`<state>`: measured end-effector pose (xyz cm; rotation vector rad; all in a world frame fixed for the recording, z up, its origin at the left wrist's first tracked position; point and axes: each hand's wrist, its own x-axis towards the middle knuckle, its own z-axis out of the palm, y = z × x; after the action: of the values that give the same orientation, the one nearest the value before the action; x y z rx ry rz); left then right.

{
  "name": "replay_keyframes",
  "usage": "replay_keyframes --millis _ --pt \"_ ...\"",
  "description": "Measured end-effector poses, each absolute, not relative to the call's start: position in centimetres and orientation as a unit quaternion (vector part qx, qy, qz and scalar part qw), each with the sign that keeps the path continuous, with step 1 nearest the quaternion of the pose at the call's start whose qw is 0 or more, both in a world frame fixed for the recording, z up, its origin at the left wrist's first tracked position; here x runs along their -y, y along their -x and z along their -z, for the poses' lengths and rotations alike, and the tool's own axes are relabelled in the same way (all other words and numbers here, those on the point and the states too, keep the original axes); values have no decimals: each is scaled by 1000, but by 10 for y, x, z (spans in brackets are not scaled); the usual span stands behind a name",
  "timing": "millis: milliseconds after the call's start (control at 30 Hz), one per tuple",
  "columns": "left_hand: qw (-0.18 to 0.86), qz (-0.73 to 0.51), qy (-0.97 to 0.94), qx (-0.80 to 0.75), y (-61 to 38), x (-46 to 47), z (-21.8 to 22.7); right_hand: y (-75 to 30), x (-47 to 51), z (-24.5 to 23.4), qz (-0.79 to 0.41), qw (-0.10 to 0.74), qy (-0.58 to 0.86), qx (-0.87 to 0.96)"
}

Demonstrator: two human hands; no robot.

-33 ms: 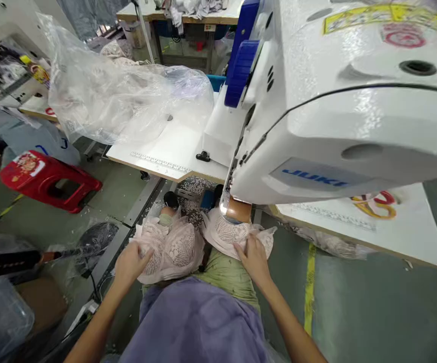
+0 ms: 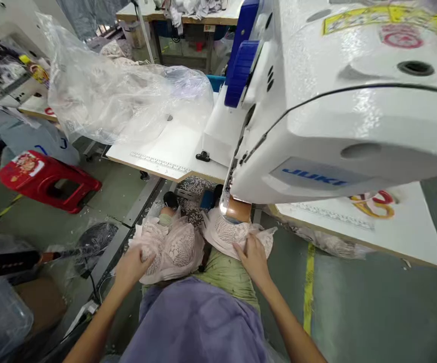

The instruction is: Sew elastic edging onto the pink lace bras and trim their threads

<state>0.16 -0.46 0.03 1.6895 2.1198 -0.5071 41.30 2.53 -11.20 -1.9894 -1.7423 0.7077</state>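
Lace bra (image 2: 180,249) lies over the person's green trousers (image 2: 228,275), just outside the worktop's (image 2: 182,133) front edge, its right part reaching under the white sewing machine (image 2: 316,131). The right hand (image 2: 255,257) holds that part, fingers narrow; the left hand (image 2: 129,267) touches the outer left edge, its grip impossible to tell. Floor (image 2: 362,302) stretches rightward, giving the right elbow room.

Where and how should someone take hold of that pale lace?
The lace is probably best pinched near its outer edges, where the left hand and right hand rest, coming from the person's side. It looks thin there, cups bulge between, and the machine crowds the far side.
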Motion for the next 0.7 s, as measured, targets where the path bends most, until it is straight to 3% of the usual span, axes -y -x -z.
replay_keyframes --millis 133,200,300,400,500,700 --pt "210 162 -621 -738 -17 18 -17 -386 -35 75 -216 292 683 633" --pt "255 104 -644 -714 -32 19 -38 -360 -35 42 -269 299 604 688" --pt "382 -44 -683 -620 -61 7 -76 -321 -38 -8 -395 227 387 801" --pt "460 -116 -689 -547 -91 -22 -99 -310 -42 -51 -466 115 208 852" --pt "509 -177 -655 -529 -113 -56 -95 -331 -39 -81 -431 99 228 867" --pt "792 -104 -443 -406 -142 -82 -54 -394 -21 -116 -375 168 297 862"
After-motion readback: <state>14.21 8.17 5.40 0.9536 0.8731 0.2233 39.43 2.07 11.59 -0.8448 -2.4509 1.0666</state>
